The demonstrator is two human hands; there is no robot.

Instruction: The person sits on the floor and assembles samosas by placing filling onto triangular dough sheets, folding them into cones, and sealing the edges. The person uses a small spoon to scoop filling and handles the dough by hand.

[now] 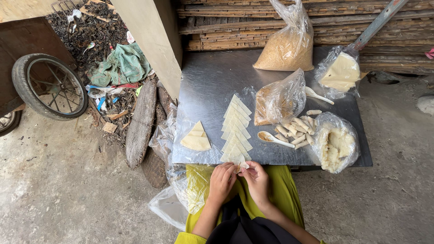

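Outdoor concrete ground, a steel table (212, 81) set against stacked timber. Nearest, your lap in yellow-green cloth, both hands meeting at the table's near edge. Your left hand (221, 180) and right hand (257, 180) pinch one wrapper (238, 165) between their fingertips, both closed on it, a bit of filling showing in the fold. The wrapper sits just off the near edge, touching the low end of the wrapper row (236, 129), a line of overlapped pale triangles running up the table. Left of the row, a small stack (196, 138) of triangles on clear plastic. Right of the row, a white spoon (274, 138) with brown filling, then a heap of finished rolls (297, 129). Beside the rolls, an open dough bag (335, 143) with white paste. Mid-table, a bag of brown filling (278, 103) and a second spoon (318, 95). Far edge: a crumb bag (286, 47), tied, and a bag of pale sheets (341, 72). Off left, a wheel (49, 86) and rubbish on the ground.
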